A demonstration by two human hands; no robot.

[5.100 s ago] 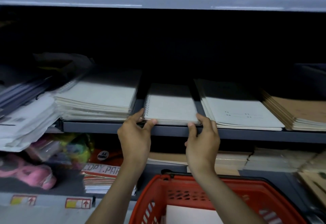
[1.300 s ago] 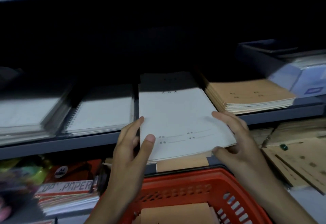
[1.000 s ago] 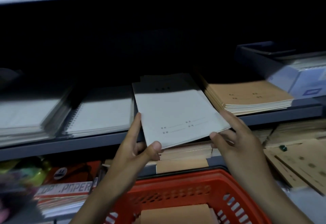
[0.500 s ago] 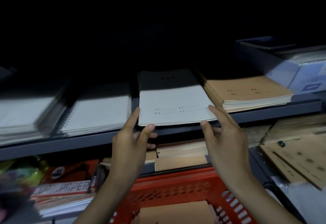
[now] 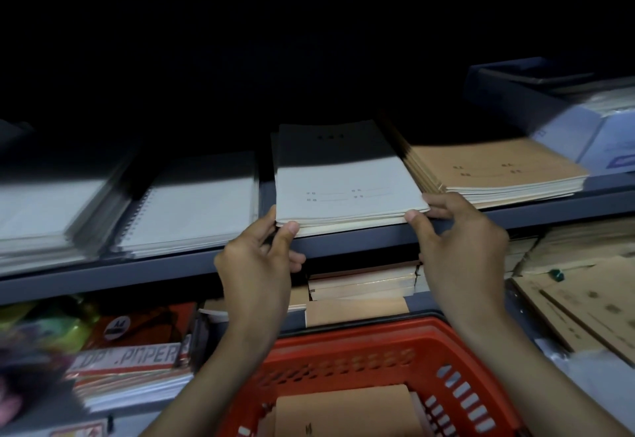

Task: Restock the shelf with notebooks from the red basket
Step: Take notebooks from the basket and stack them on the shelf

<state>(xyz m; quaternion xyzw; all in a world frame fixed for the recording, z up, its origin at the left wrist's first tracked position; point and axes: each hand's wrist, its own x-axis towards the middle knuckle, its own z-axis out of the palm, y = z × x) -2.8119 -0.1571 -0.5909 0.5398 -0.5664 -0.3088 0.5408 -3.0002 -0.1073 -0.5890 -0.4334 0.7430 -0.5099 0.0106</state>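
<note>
We pinch the notebooks [image 5: 347, 192] at both front corners, left hand [image 5: 256, 264] and right hand [image 5: 464, 251], on the shelf [image 5: 343, 246]. We should square them gently, clear of the brown stack [image 5: 498, 172]; the basket [image 5: 343, 342] holds more.

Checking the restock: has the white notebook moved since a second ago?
Yes. The white notebook slid back over the shelf edge, which it overhung before.

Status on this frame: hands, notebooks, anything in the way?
Left hand and right hand pinch front corners of white notebook stack. Stack flat on shelf, beside brown notebooks. Nothing blocking; red basket below holds more.
</note>
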